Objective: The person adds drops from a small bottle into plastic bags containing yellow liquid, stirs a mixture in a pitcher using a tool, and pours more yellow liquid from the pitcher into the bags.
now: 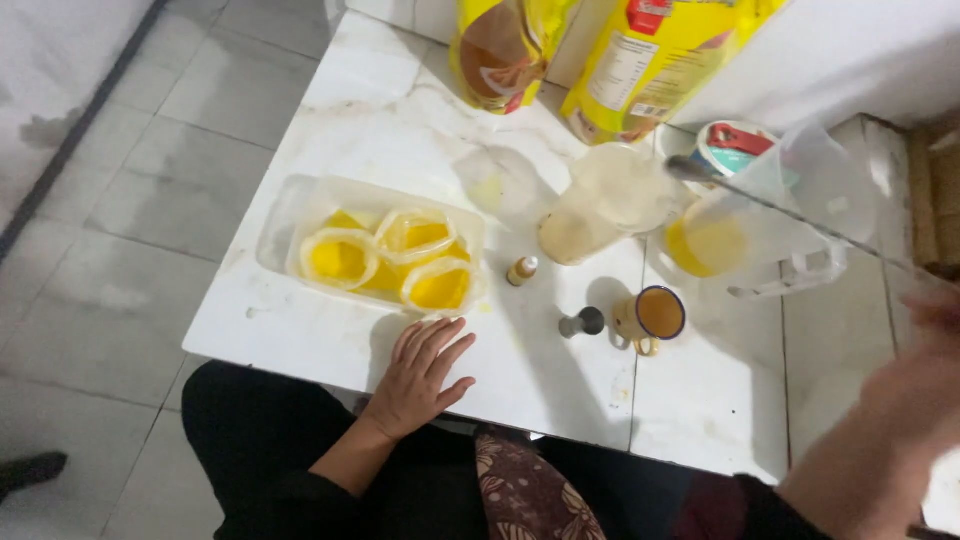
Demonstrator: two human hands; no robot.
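My left hand (pixel 420 375) lies flat and open on the white marble table (pixel 380 110), just in front of a clear plastic tub (pixel 290 215). The tub holds three clear cups with yellow contents (pixel 340 258). My right hand (pixel 925 380) is raised at the right edge, blurred, gripping a long thin metal utensil (pixel 790 212). The utensil's far end reaches over a clear jug with yellow liquid (pixel 715 240) and a tall cloudy plastic jug with beige mix (pixel 600 205).
A small brown bottle (pixel 521 270), a dark little cap-like piece (pixel 583 322) and a yellow mug with orange liquid (pixel 655 315) stand mid-table. Two yellow bags (pixel 640 70) and a round tin (pixel 735 145) sit at the back by the wall. Grey floor tiles lie to the left.
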